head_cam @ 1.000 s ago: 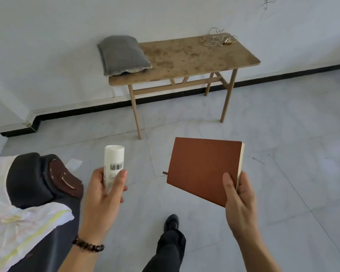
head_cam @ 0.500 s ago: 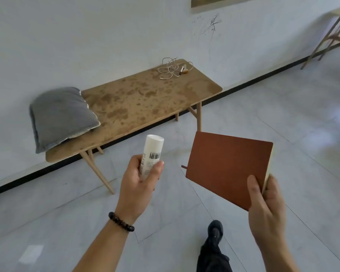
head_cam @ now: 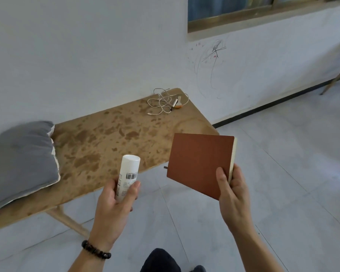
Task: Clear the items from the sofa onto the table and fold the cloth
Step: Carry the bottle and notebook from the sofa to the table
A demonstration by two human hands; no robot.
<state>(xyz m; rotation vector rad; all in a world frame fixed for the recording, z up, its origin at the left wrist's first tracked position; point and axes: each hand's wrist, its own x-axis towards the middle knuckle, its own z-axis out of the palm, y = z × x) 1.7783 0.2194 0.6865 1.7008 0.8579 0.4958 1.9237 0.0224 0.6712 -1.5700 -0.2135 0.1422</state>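
We are standing nearer the table [head_cam: 106, 138] than half a second ago, a pillow [head_cam: 22, 158] lying on its left end and a cable [head_cam: 161, 103] at its right end, while our left hand [head_cam: 114, 209] is gripping the bottle [head_cam: 128, 175] and our right hand [head_cam: 232, 195] is pinching the notebook [head_cam: 198, 163] at its near edge.

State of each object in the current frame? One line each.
white bottle: roughly upright, gripped in left hand
brown notebook: closed, held at one corner by right hand, not yet on the table
grey cushion: lying on the table's left end
white cable: tangled, on the table's far end
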